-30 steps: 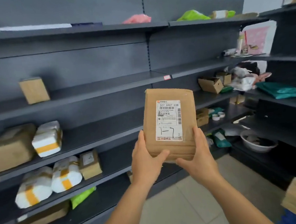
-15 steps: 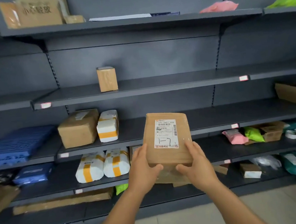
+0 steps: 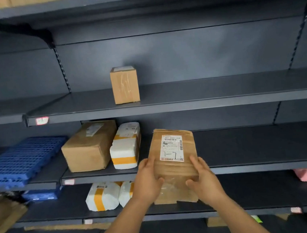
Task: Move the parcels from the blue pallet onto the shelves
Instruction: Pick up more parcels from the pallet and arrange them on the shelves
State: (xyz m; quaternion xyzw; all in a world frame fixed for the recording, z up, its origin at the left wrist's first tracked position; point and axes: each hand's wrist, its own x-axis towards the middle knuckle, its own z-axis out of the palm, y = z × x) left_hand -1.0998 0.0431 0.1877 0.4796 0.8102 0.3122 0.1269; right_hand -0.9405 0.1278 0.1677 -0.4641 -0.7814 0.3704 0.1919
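The view is now closing in on the shelves. At lower centre, the left hand (image 3: 149,181) and right hand (image 3: 203,179) are gripping a brown parcel (image 3: 173,163) upright by its sides. It is nearing the middle shelf (image 3: 249,168); next, setting it beside the white parcel (image 3: 126,146) behind.

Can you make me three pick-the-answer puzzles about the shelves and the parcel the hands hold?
1. Where does the small upright box stand?
A. alone on a shelf above the held parcel
B. on the floor
C. on the blue pallet

2. What colour are the bands on the white parcel?
A. green
B. orange
C. black

3. How is the brown parcel held?
A. by the left hand only
B. by nobody
C. by both hands

Answers: 1 A, nothing else shares its shelf in view. 2 B, orange tape wraps it. 3 C, the left hand and right hand each grip a side.
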